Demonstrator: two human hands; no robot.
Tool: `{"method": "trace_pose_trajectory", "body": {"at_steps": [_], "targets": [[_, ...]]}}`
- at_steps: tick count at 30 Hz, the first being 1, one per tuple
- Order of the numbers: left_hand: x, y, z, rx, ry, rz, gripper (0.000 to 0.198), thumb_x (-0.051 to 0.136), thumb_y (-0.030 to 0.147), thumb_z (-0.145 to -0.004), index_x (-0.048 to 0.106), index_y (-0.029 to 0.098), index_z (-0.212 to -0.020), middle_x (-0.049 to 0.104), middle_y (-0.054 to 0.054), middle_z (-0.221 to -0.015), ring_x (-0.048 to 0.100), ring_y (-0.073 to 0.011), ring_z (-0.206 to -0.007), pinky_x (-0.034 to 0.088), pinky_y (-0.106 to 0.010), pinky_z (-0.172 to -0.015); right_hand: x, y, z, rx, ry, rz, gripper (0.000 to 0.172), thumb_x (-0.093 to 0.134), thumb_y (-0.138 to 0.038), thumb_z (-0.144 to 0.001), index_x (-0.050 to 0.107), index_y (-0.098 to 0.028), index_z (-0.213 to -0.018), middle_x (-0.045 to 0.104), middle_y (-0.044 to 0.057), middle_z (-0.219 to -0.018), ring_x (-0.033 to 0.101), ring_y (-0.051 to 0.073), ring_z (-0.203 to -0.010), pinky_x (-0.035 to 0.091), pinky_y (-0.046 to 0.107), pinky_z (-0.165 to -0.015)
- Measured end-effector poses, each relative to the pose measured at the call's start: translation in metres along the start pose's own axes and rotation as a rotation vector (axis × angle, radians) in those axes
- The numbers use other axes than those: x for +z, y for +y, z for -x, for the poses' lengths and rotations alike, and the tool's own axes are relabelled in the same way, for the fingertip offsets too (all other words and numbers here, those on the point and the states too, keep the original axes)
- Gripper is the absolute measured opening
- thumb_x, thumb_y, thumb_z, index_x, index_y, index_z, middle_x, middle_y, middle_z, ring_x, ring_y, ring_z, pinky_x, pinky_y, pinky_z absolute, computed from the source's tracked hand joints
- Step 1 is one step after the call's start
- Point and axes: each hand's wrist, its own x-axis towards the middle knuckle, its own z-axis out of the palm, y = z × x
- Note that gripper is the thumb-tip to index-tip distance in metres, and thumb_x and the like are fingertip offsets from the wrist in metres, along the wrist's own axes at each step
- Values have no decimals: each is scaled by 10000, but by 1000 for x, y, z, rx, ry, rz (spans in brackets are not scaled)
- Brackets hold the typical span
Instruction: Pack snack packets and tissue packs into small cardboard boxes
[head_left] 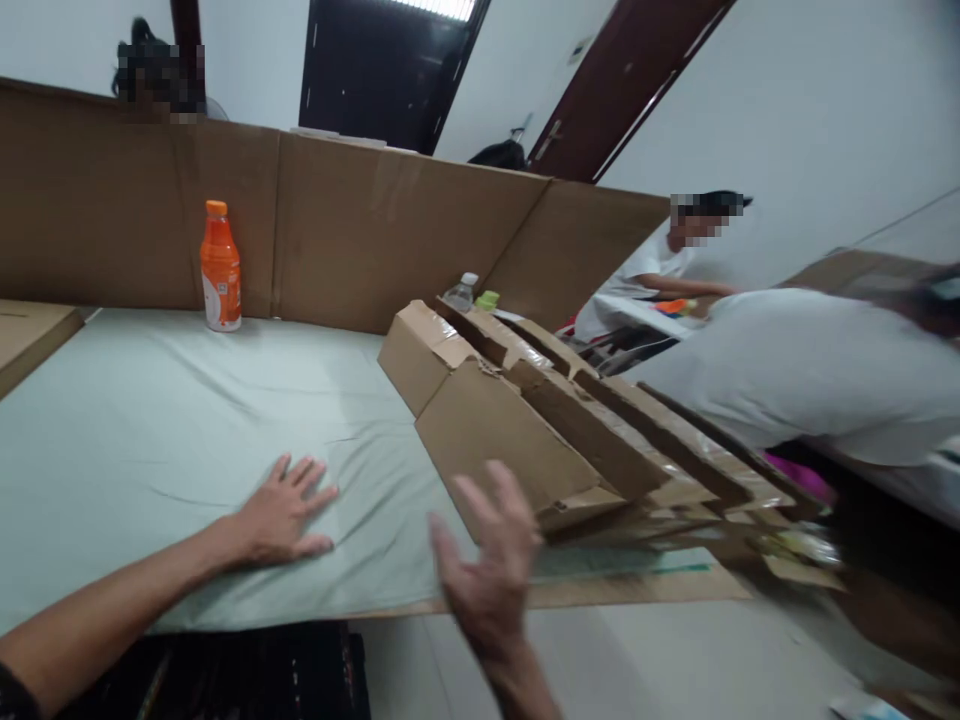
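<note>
left hand [281,512] lies flat on the bench [150,420], fingers spread, empty. right hand [487,565], lower centre, hangs open and empty near the cardboard box [487,425].

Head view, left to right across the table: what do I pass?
Cardboard sheet at the left edge → orange bottle → left hand, flat on the green cloth → right hand, open → nearest person in a white shirt.

Single head-worn view, facing forward and down across a cloth-covered table [150,420], frame tilted, left hand [281,512] and right hand [487,565] close at lower centre, cardboard wall [337,235] farther off across upper frame
</note>
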Motion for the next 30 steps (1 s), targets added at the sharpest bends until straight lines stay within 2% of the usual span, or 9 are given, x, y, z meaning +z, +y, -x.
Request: {"method": "trace_pose_trajectory", "body": {"at_steps": [3,5,7,10,15,21,25,28,30], "targets": [[10,23,18,201,-59,72,843,550,780,-897,468,282,-1572,346,-185,-1679,300,-446,-1563,149,-678,-1276,-22,47,-41,118,116,181,691,613,-493,-949,464,-136,-1521,459,288,-1565,440,441,-1470,400,659,-1135],[14,33,26,303,-74,148,861,532,791,-901,454,271,-1582,355,-198,-1669,305,-452,-1558,131,-694,-1276,-26,78,-60,198,89,168,844,630,-608,-881,455,-96,-1528,554,297,-1469,564,445,-1349,458,636,-1089],[17,37,30,349,-76,226,841,534,764,-920,454,251,-1581,369,-209,-1659,314,-453,-1554,123,-710,-1272,-24,101,-71,290,7,99,818,648,-655,-805,563,-139,-1435,688,227,-1301,686,399,-1152,543,571,-993],[15,36,30,320,-58,329,766,581,711,-930,512,248,-1536,391,-197,-1654,340,-428,-1550,148,-679,-1285,-19,113,-76,437,-134,0,548,676,-630,-726,732,-214,-1078,789,98,-945,743,316,-855,614,441,-778],[-8,1,42,52,51,473,843,729,619,-856,446,294,-1580,297,-158,-1713,335,-413,-1556,363,-600,-1236,-24,77,-73,400,-234,-159,341,699,-533,-736,783,-241,-892,777,22,-725,719,235,-631,602,327,-616],[-54,-73,76,-208,302,534,1089,726,567,-852,68,325,-1685,109,-142,-1763,142,-434,-1610,192,-661,-1283,-19,-13,-74,-30,-427,-463,215,638,-219,-902,808,-269,-1023,828,41,-937,778,221,-816,629,322,-747],[-67,-90,94,-249,303,638,1377,816,686,-680,-62,327,-1678,57,-121,-1773,226,-466,-1581,307,-619,-1256,-14,-60,-86,-261,-583,-833,207,691,-291,-968,778,-287,-1157,824,37,-938,760,206,-798,611,330,-724],[-66,-88,102,-230,291,744,1454,848,687,-617,-93,347,-1671,201,-109,-1751,377,-466,-1511,453,-571,-1174,-17,-69,-98,-161,-610,-1040,352,598,-538,-1010,761,-300,-1211,822,60,-992,772,239,-873,636,373,-743],[-62,-85,104,-224,291,793,1433,851,662,-634,-88,351,-1672,255,-115,-1735,426,-477,-1473,497,-576,-1125,-18,-66,-107,-26,-607,-985,301,535,-469,-1057,770,-320,-1172,823,44,-995,783,222,-901,648,346,-764]]}}
